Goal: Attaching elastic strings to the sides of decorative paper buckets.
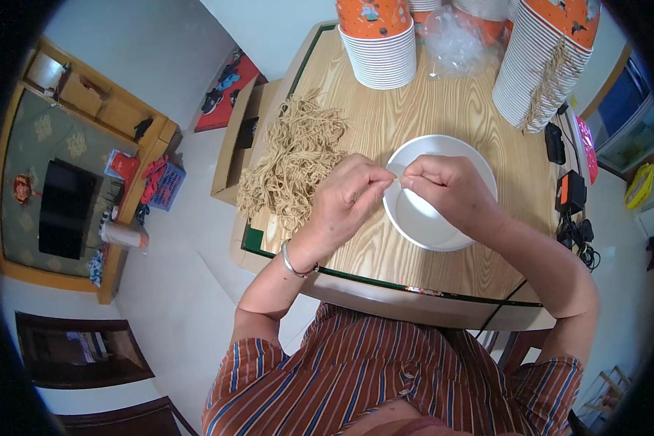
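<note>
The scene is seen from a single wide fisheye camera worn on the person's head, aimed steeply down past the striped shirt (385, 378) at a wooden table (414, 116), which is viewed from close above. The table is held in the upper middle of the picture, while floor and furniture are bent outward toward the dark round rim; no second view is given

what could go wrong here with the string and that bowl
1. Both hands, left hand and right hand, pinch a thin string at the white bowl's rim; a slip could drop it.
2. The pile of tan strings lies at the table's left edge and might slide off.
3. The tall stack of paper bowls leans and could topple.
</note>
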### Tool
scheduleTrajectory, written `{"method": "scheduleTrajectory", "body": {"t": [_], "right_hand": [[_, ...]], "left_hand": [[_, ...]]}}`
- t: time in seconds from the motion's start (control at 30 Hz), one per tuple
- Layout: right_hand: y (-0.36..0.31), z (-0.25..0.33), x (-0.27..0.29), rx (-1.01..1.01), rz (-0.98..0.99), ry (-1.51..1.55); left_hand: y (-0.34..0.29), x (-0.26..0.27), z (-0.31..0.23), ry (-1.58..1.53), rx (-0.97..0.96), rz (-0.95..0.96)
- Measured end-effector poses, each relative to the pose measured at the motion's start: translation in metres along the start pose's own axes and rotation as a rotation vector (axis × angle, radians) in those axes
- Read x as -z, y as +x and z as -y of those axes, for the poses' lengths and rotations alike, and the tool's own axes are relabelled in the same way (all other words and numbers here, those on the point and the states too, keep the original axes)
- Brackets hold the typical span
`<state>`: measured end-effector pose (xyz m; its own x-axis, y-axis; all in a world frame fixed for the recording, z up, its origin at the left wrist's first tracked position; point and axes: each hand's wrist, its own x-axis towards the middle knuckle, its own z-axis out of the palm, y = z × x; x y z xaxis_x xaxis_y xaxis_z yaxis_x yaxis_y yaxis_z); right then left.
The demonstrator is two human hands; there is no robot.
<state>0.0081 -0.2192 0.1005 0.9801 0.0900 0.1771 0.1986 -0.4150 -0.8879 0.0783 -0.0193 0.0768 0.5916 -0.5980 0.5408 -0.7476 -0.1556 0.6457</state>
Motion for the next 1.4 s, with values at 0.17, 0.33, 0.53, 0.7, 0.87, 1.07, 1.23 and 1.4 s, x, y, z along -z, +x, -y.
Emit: {"method": "scheduleTrajectory", "body": {"t": [0.17, 0.33, 0.53, 0.7, 0.87, 1.07, 1.23, 1.4], "right_hand": [[0.001, -0.002, 0.002, -0.074, 0.020, 0.040], [0.001, -0.010, -0.001, 0.027, -0.042, 0.023], [0.001, -0.002, 0.004, -0.081, 0.003, -0.045], [0.002, -0.004, 0.003, -0.065, 0.003, -0.064], [0.003, -0.009, 0.003, -0.067, -0.022, -0.081], [0.004, -0.012, 0.005, -0.072, -0.008, -0.142], [0.004, -0.017, 0.004, -0.121, 0.038, -0.081], [0.004, -0.019, 0.002, -0.178, 0.070, -0.021]], "left_hand": [[0.001, -0.002, 0.002, 0.043, -0.049, -0.007], [0.003, -0.006, 0.005, 0.031, -0.083, -0.024], [0.004, -0.005, 0.004, 0.042, -0.048, -0.011], [0.003, -0.007, 0.007, 0.062, -0.060, -0.023], [0.001, -0.009, 0.006, 0.033, -0.030, -0.064], [-0.016, -0.015, 0.024, -0.128, 0.159, -0.167], [-0.031, -0.028, 0.033, -0.448, 0.432, -0.148], [-0.033, -0.030, 0.025, -0.566, 0.496, -0.095]]}}
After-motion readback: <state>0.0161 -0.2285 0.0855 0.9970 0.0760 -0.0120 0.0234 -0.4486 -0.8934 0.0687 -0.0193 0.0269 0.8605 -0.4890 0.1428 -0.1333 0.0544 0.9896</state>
